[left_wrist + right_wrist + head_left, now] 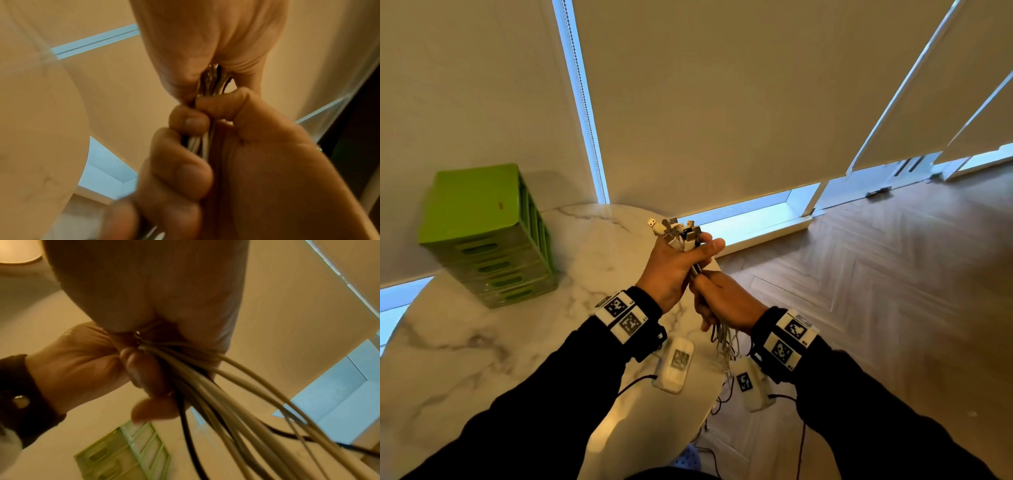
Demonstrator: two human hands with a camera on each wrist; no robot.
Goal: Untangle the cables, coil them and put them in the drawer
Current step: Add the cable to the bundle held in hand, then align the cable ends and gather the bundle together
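Cables upright; plugs topmost; left hand above right hand

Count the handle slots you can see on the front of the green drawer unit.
4, stacked one above another on the front of the green drawer unit: the top slot, then and the bottom.

Marble table — roller blinds — herringbone floor.

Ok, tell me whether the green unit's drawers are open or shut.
Shut. All the visible fronts of the green drawer unit sit flush in their frame, none pulled out, in the head view.
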